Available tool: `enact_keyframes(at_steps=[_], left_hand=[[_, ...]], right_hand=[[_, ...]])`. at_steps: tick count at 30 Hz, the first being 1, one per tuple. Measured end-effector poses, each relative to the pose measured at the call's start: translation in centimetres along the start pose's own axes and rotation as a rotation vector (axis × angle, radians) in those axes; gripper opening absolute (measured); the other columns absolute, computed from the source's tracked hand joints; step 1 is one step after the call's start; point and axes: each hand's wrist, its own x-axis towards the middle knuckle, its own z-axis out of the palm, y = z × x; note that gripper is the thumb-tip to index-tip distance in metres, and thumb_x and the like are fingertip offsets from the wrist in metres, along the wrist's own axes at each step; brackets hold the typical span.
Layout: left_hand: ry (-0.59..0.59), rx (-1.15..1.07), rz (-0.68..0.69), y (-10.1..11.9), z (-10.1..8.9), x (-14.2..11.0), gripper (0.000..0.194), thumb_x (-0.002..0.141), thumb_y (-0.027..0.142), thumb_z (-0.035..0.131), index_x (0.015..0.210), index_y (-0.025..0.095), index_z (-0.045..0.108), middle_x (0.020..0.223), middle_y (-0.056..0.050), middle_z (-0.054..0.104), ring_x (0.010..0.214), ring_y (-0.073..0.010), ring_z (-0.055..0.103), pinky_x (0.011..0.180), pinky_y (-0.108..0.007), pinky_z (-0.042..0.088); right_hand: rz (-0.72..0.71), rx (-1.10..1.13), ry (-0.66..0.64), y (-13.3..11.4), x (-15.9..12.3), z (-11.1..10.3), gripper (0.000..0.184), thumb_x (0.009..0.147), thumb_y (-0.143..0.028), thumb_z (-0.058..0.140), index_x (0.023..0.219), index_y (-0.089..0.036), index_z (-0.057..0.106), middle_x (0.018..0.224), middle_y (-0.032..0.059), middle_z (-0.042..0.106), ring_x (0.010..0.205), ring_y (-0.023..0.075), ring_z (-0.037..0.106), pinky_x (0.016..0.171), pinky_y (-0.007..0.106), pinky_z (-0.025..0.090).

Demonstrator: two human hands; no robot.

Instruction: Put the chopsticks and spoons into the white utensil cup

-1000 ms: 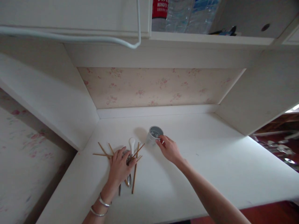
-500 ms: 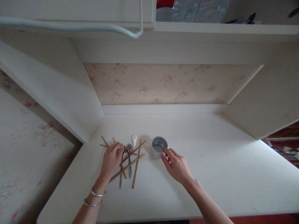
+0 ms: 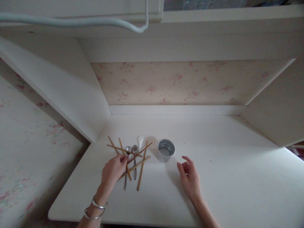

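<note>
Wall at far left: flowered wallpaper (image 3: 57,126), beside a white side panel (image 3: 52,79).
Bangles: two silver bangles (image 3: 101,207) circle the left wrist.
Left hand: the left hand (image 3: 114,171) reaches over the left part of the pile, palm down, thumb and fingertips drawn together; whether it pinches a stick or only touches one cannot be told.
Chopsticks: brown chopsticks (image 3: 140,175) lie crisscrossed on the white table (image 3: 228,190), some partly under the left hand.
Metal spoons: two metal spoons (image 3: 134,148) lie among the chopsticks, bowls toward the back wall; the left one is partly hidden by the hand.
White spoon: a white spoon (image 3: 140,142) lies at the far edge of the pile, just behind the sticks.
Cup: a grey metal cup (image 3: 164,157) with small holes inside stands upright on the table, between the pile and the right hand.
Right hand: the right hand (image 3: 190,180) is near the cup but apart from it, fingers loosely curled, thumb and forefinger parted, holding nothing.
</note>
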Motion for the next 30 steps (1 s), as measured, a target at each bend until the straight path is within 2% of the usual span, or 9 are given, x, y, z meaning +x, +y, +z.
enact_keyframes(at_steps=[4, 8, 11, 14, 19, 22, 26, 30], left_hand=[[-0.046, 0.038, 0.005, 0.3, 0.5, 1.0, 0.044, 0.088, 0.054, 0.034, 0.075, 0.026, 0.064, 0.079, -0.008, 0.073, 0.075, -0.0289, 0.068, 0.058, -0.031, 0.04], [-0.057, -0.055, -0.011, -0.1, 0.4, 1.8, 0.045, 0.088, 0.052, 0.033, 0.071, 0.024, 0.065, 0.074, -0.007, 0.072, 0.073, -0.027, 0.068, 0.059, -0.03, 0.04], [-0.025, -0.178, -0.011, -0.2, -0.4, 2.0, 0.046, 0.088, 0.053, 0.034, 0.072, 0.022, 0.065, 0.074, -0.007, 0.071, 0.074, -0.0247, 0.067, 0.061, -0.029, 0.041], [0.012, -0.39, 0.034, 0.7, -1.9, 1.6, 0.047, 0.088, 0.056, 0.038, 0.078, 0.02, 0.067, 0.076, -0.006, 0.07, 0.075, -0.0216, 0.064, 0.064, -0.027, 0.042], [-0.045, -0.889, 0.149, 5.3, -5.2, 0.4, 0.043, 0.084, 0.055, 0.051, 0.098, 0.018, 0.067, 0.075, -0.001, 0.065, 0.065, -0.0144, 0.058, 0.057, -0.022, 0.044], [-0.016, -1.113, 0.28, 8.8, -6.9, 0.3, 0.044, 0.082, 0.047, 0.059, 0.117, 0.019, 0.058, 0.08, 0.0, 0.065, 0.068, -0.0124, 0.058, 0.061, -0.022, 0.048], [-0.038, -1.219, 0.42, 12.9, -7.7, 1.3, 0.038, 0.084, 0.043, 0.06, 0.113, 0.021, 0.054, 0.088, -0.003, 0.068, 0.077, -0.0138, 0.063, 0.064, -0.023, 0.052], [-0.085, -1.183, 0.474, 15.6, -6.6, 2.9, 0.035, 0.084, 0.048, 0.057, 0.103, 0.019, 0.059, 0.094, -0.005, 0.068, 0.077, -0.0154, 0.065, 0.065, -0.025, 0.054]], right_hand=[[0.045, 0.047, -0.066, 1.2, -0.6, 0.0, 0.041, 0.087, -0.051, 0.05, 0.114, -0.02, 0.051, 0.064, -0.0033, 0.055, 0.05, 0.0133, 0.051, 0.046, 0.022, 0.04], [0.025, 0.037, -0.138, 1.0, -0.5, 0.1, 0.038, 0.088, -0.05, 0.049, 0.111, -0.02, 0.053, 0.064, -0.0038, 0.054, 0.05, 0.013, 0.05, 0.047, 0.022, 0.039], [0.019, 0.035, -0.154, 0.9, -0.2, 0.3, 0.036, 0.088, -0.048, 0.049, 0.11, -0.02, 0.054, 0.063, -0.0041, 0.053, 0.05, 0.0129, 0.048, 0.047, 0.022, 0.038], [0.024, 0.042, -0.155, 0.9, -0.1, 0.3, 0.035, 0.088, -0.047, 0.049, 0.11, -0.02, 0.054, 0.063, -0.0044, 0.052, 0.05, 0.0128, 0.047, 0.047, 0.022, 0.037], [0.012, 0.064, -0.166, 1.0, 0.0, 0.3, 0.032, 0.089, -0.044, 0.05, 0.11, -0.02, 0.054, 0.062, -0.0051, 0.051, 0.05, 0.0127, 0.047, 0.048, 0.022, 0.036], [0.008, 0.07, -0.165, 1.0, 0.0, 0.3, 0.031, 0.089, -0.043, 0.049, 0.11, -0.021, 0.053, 0.063, -0.0054, 0.051, 0.051, 0.0125, 0.047, 0.049, 0.022, 0.036], [0.004, 0.067, -0.15, 1.0, 0.0, 0.3, 0.031, 0.089, -0.042, 0.049, 0.111, -0.021, 0.053, 0.063, -0.0057, 0.051, 0.051, 0.0122, 0.047, 0.05, 0.022, 0.036], [-0.008, 0.054, -0.152, 1.2, -0.1, 0.3, 0.029, 0.089, -0.041, 0.049, 0.11, -0.021, 0.053, 0.063, -0.0063, 0.05, 0.051, 0.0118, 0.047, 0.05, 0.021, 0.036]])
